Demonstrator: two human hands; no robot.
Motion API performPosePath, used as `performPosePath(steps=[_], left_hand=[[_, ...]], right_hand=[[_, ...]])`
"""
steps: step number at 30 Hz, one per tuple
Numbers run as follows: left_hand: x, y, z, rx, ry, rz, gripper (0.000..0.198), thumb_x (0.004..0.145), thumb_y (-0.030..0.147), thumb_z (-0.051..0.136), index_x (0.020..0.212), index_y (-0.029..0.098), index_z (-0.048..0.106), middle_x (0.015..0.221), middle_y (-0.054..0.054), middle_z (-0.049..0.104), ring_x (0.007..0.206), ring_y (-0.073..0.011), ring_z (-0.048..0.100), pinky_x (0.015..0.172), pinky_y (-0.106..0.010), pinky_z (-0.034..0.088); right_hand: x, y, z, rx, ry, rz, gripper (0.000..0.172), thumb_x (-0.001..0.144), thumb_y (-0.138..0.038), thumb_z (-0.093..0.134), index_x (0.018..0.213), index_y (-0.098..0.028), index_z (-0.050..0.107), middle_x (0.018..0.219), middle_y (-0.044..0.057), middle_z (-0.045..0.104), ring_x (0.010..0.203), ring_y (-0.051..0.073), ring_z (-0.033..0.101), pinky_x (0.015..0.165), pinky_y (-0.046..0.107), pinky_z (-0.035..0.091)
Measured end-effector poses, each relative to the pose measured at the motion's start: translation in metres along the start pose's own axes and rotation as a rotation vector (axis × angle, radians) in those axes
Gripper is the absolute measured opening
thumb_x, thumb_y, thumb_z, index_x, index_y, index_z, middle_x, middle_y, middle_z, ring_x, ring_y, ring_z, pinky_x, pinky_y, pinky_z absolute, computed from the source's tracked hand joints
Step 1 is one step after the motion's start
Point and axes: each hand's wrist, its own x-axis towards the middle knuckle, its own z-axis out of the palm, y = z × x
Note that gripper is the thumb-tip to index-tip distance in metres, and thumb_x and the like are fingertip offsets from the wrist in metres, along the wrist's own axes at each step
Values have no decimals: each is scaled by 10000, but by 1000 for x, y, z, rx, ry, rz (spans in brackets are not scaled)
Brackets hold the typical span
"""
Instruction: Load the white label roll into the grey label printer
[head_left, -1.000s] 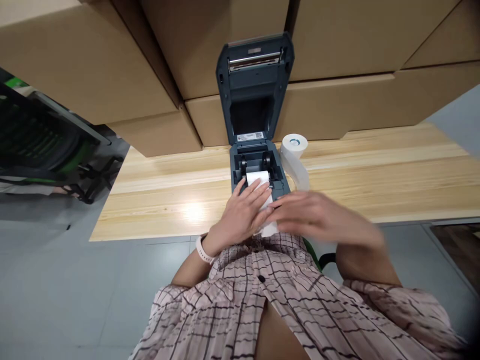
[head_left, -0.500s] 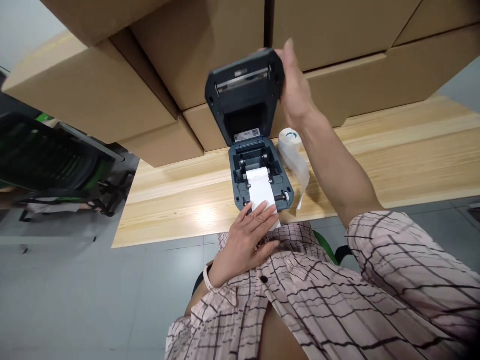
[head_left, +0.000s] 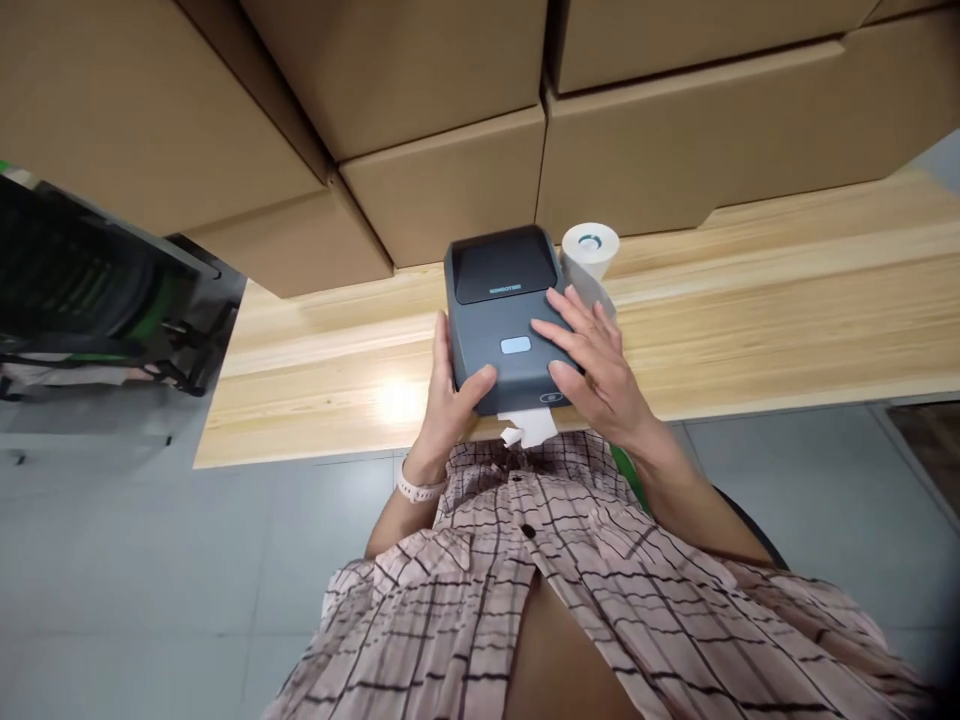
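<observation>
A dark grey label printer (head_left: 510, 320) sits on the wooden table with its lid down. White label paper (head_left: 534, 428) sticks out of its front, with a small crumpled or curled corner at its left. My left hand (head_left: 448, 405) grips the printer's left side, thumb on the front left of the lid and fingers along the wall. Spread over the right part of the lid lies my right hand (head_left: 596, 375), its fingers apart. Behind that hand, right of the printer, stands a white paper roll (head_left: 590, 245) with a loose strip hanging from it, partly hidden.
Cardboard boxes (head_left: 442, 185) are stacked along the back of the wooden table (head_left: 315, 370). A black and green chair (head_left: 90, 280) stands on the floor at the left. The table's front edge runs close to my body.
The printer's lid has gone from raised to down. My right hand has moved from the raised lid onto its top; my left hand has left the paper for the printer's left side.
</observation>
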Motion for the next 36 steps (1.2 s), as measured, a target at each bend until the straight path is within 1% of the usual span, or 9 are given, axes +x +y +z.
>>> performPosePath(steps=[3,10,13,15,16,22,25,31,36], left_hand=[[-1,-5,3,33,-67,-14,970,1020,698,593,1762,374,59,1877,-60,147,1724,-334,221,1389,-493,324],[-13,-6,8,239,-1,133,821,1098,659,412,1764,365,33,1868,-46,186,1723,-326,226,1382,-504,340],[-40,-29,12,403,186,375,789,1088,647,388,1755,389,56,1861,-40,166,1726,-350,190,1389,-615,276],[-62,-51,15,551,294,654,876,994,697,567,1717,484,121,1834,-9,215,1722,-393,136,1381,-730,175],[-70,-61,16,625,279,680,907,945,672,673,1692,514,183,1807,-8,275,1717,-408,119,1366,-770,154],[-79,-91,18,732,101,468,386,937,389,768,1277,559,703,1338,-6,706,1579,-385,343,1329,-814,-16],[-75,-86,21,746,156,475,351,944,365,749,1225,574,736,1233,-9,726,1489,-357,432,1350,-753,-8],[-78,-74,30,813,362,668,459,961,291,711,1298,601,688,1198,-21,715,1376,-332,503,1314,-729,200],[-76,-74,34,782,344,613,368,974,344,683,1265,568,697,1219,-35,690,1401,-348,484,1318,-749,143]], right_hand=[[-1,-4,3,-24,10,16,444,1149,-383,385,1550,-377,575,1788,5,404,1683,315,334,1372,695,212],[-3,1,8,-44,29,17,439,1145,-447,321,1462,-404,622,1787,-29,404,1685,346,321,1363,729,190],[-3,1,9,-42,40,17,443,1145,-431,315,1478,-397,605,1778,-18,423,1678,339,341,1362,724,197],[-2,0,10,-35,56,17,438,1145,-415,315,1473,-390,604,1772,-12,433,1675,335,349,1360,721,206],[-2,-1,10,-35,63,18,435,1145,-409,314,1466,-386,607,1771,-9,437,1675,333,349,1359,719,210],[-3,-2,12,-31,81,17,418,1144,-375,334,1437,-364,631,1756,2,462,1660,323,383,1357,702,230],[-2,-4,9,-78,82,18,423,1145,-381,337,1432,-371,648,1740,-1,486,1644,336,408,1353,711,226],[11,-12,-6,-260,23,-137,414,1119,-582,401,1353,-426,706,1734,-50,494,1659,398,355,1353,736,160],[26,-13,-5,-272,-81,-187,355,1104,-577,483,1237,-361,731,1618,-3,635,1655,398,367,1348,763,121]])
